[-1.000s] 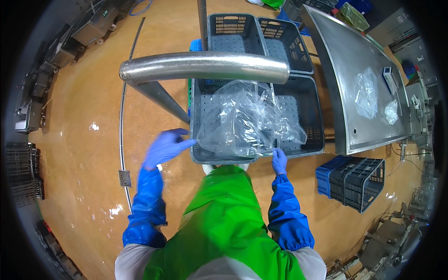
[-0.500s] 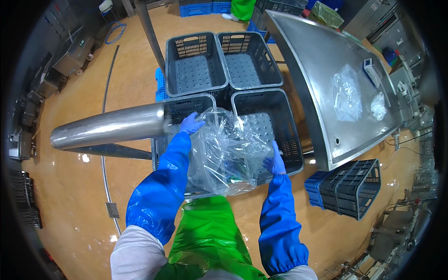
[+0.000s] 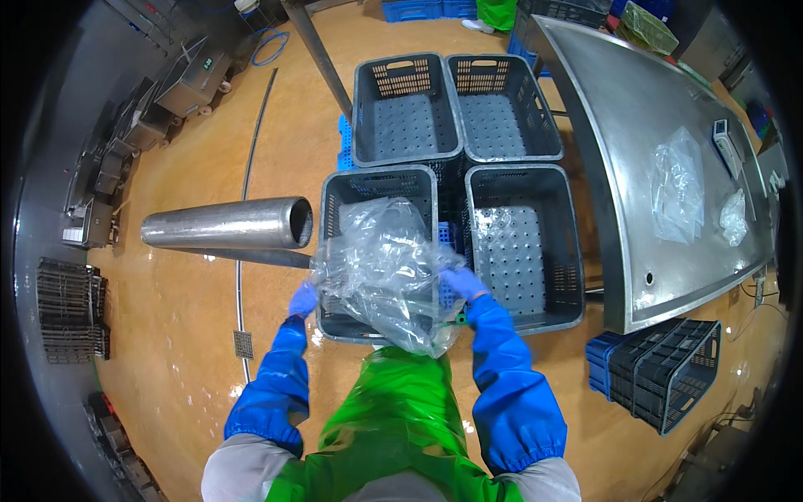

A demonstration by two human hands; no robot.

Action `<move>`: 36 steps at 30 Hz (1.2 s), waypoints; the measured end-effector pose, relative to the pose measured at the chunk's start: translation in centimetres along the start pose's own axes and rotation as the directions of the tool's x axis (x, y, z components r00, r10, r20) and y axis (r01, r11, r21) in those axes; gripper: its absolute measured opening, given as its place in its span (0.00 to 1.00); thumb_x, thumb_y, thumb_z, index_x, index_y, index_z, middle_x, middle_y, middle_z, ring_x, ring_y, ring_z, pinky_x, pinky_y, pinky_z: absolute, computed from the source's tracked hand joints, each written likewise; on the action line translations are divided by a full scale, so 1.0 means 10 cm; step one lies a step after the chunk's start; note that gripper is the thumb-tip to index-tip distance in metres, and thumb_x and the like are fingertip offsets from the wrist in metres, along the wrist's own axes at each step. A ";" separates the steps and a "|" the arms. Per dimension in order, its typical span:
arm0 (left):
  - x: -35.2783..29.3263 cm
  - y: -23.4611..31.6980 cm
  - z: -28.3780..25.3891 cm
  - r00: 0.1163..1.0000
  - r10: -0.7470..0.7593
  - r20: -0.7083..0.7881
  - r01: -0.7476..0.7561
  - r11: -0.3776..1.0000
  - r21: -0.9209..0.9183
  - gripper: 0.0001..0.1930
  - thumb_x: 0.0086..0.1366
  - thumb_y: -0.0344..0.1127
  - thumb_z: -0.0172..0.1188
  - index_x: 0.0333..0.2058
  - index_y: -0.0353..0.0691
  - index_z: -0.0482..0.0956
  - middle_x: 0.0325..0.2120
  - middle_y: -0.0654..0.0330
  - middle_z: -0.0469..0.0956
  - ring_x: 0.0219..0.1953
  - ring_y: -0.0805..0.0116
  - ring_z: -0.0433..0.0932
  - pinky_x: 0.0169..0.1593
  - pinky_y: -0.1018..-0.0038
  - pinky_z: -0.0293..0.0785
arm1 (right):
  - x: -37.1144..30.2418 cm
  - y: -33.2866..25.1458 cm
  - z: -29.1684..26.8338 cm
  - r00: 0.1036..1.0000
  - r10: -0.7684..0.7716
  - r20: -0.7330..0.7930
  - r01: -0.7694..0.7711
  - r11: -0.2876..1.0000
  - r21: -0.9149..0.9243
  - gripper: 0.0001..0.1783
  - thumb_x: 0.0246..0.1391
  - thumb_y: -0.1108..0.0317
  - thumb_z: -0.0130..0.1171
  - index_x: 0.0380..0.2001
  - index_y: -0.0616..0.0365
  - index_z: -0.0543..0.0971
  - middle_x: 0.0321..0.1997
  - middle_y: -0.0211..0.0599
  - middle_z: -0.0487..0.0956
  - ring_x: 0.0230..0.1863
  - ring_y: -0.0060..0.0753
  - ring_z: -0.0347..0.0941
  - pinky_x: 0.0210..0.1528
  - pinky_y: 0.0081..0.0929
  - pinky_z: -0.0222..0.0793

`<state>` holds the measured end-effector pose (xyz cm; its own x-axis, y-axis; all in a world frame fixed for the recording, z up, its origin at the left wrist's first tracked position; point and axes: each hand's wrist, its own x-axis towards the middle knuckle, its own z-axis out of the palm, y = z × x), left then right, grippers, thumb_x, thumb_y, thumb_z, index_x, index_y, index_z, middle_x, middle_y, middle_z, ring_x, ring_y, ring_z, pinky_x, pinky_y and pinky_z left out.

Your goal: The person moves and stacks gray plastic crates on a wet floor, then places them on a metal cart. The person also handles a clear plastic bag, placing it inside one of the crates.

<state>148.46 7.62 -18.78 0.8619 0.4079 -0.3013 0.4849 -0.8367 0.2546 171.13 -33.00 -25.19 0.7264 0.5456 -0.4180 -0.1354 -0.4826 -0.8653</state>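
A large clear plastic bag [image 3: 381, 263] lies spread, crumpled, over and partly inside the near-left dark grey crate [image 3: 431, 188], its near edge hanging over the front rim. My left hand [image 3: 304, 299], in a purple glove, is closed on the bag's edge beside the crate's left wall. On the other side, my right hand [image 3: 462, 282], gloved alike, grips the bag's right edge, above the gap between this crate and the near-right crate [image 3: 573, 243]. The fingertips of both hands are partly hidden by the film and blur.
Two more dark crates [image 3: 407, 125] stand behind. A metal pipe [image 3: 226, 224] juts in at the left. To the right is a steel table [image 3: 623, 192] with plastic bags [image 3: 677, 188] and a white-and-blue device [image 3: 726, 146]; stacked crates [image 3: 665, 368] are on the floor below.
The bag has gone from between the two near crates onto the left one, spreading lower. My left hand has come nearer, to that crate's left side. The view has turned left.
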 end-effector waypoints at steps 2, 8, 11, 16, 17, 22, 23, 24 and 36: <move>-0.10 0.16 0.26 0.995 -0.071 0.070 0.073 0.997 -0.026 0.19 0.64 0.44 0.39 0.40 0.34 0.70 0.36 0.41 0.75 0.36 0.40 0.74 0.39 0.50 0.68 | -0.07 -0.08 0.38 0.957 0.291 0.014 -0.248 0.839 -0.485 0.31 0.54 0.43 0.43 0.43 0.61 0.75 0.46 0.55 0.74 0.48 0.55 0.70 0.50 0.44 0.64; -0.35 0.14 0.70 0.969 -0.034 0.244 0.011 0.995 0.097 0.16 0.63 0.41 0.38 0.36 0.37 0.72 0.32 0.41 0.76 0.34 0.41 0.74 0.37 0.50 0.69 | -0.73 -0.29 0.23 0.947 0.317 -0.062 -0.306 0.819 -0.486 0.30 0.56 0.46 0.36 0.40 0.61 0.77 0.42 0.59 0.74 0.44 0.59 0.71 0.49 0.47 0.64; -0.47 0.22 0.68 0.989 -0.140 0.052 0.141 0.990 -0.016 0.21 0.66 0.46 0.35 0.34 0.36 0.74 0.26 0.41 0.75 0.30 0.41 0.74 0.33 0.50 0.68 | -0.89 0.01 0.18 0.972 0.236 -0.001 -0.202 0.831 -0.518 0.28 0.56 0.47 0.37 0.40 0.60 0.76 0.41 0.59 0.74 0.44 0.59 0.71 0.47 0.48 0.65; -0.38 0.10 0.09 0.835 -0.322 -0.446 -0.036 0.777 -0.629 0.25 0.68 0.46 0.39 0.22 0.34 0.74 0.19 0.49 0.73 0.21 0.59 0.71 0.28 0.64 0.67 | -1.01 0.09 -0.19 0.858 -0.017 -0.514 -0.088 0.980 -0.178 0.21 0.57 0.54 0.47 0.35 0.63 0.78 0.34 0.48 0.78 0.35 0.40 0.74 0.39 0.32 0.68; -0.39 0.05 -0.09 0.805 -0.288 -0.518 -0.083 0.810 -0.580 0.24 0.68 0.46 0.40 0.21 0.34 0.74 0.18 0.51 0.73 0.21 0.63 0.70 0.28 0.67 0.66 | -1.02 0.08 -0.35 0.772 -0.116 -0.624 0.112 0.993 -0.047 0.20 0.57 0.56 0.49 0.34 0.64 0.78 0.30 0.42 0.80 0.30 0.29 0.73 0.35 0.27 0.67; -0.62 -0.25 -0.81 0.800 -0.380 -0.464 0.110 0.853 -0.509 0.24 0.67 0.46 0.43 0.20 0.34 0.75 0.15 0.54 0.73 0.20 0.69 0.71 0.26 0.70 0.64 | -1.18 -0.46 -1.02 0.851 0.177 -0.494 -0.168 0.984 0.063 0.25 0.55 0.50 0.53 0.30 0.66 0.80 0.22 0.32 0.77 0.27 0.20 0.65 0.33 0.25 0.65; -0.70 -0.36 -0.86 0.780 -0.298 -0.550 0.022 0.892 -0.451 0.24 0.67 0.47 0.43 0.19 0.34 0.75 0.15 0.54 0.73 0.20 0.69 0.71 0.25 0.69 0.63 | -1.21 -0.60 -1.06 0.883 0.219 -0.415 -0.226 0.974 0.034 0.26 0.53 0.48 0.54 0.30 0.66 0.80 0.22 0.33 0.77 0.27 0.20 0.65 0.33 0.25 0.64; -0.70 -0.34 -0.95 0.751 -0.205 -0.628 -0.069 0.921 -0.384 0.25 0.67 0.48 0.43 0.19 0.34 0.75 0.14 0.54 0.73 0.19 0.70 0.71 0.25 0.69 0.63 | -1.23 -0.73 -1.12 0.902 0.265 -0.341 -0.281 0.960 0.002 0.27 0.52 0.47 0.55 0.30 0.66 0.80 0.22 0.33 0.77 0.27 0.20 0.64 0.33 0.25 0.64; -1.39 1.44 -2.70 0.931 0.191 -0.310 -0.170 0.981 0.095 0.48 0.46 0.47 0.63 0.60 0.29 0.49 0.56 0.43 0.59 0.54 0.48 0.61 0.54 0.61 0.60 | -1.18 -0.96 -1.18 0.961 0.085 -0.263 -0.077 0.996 0.039 0.24 0.51 0.53 0.56 0.43 0.62 0.75 0.30 0.31 0.76 0.31 0.23 0.70 0.36 0.23 0.66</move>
<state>147.49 -0.26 13.86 0.9414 0.3332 0.0527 0.3153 -0.9246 0.2136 171.81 -42.91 -8.72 0.8637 0.3031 -0.4026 -0.2177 -0.4960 -0.8406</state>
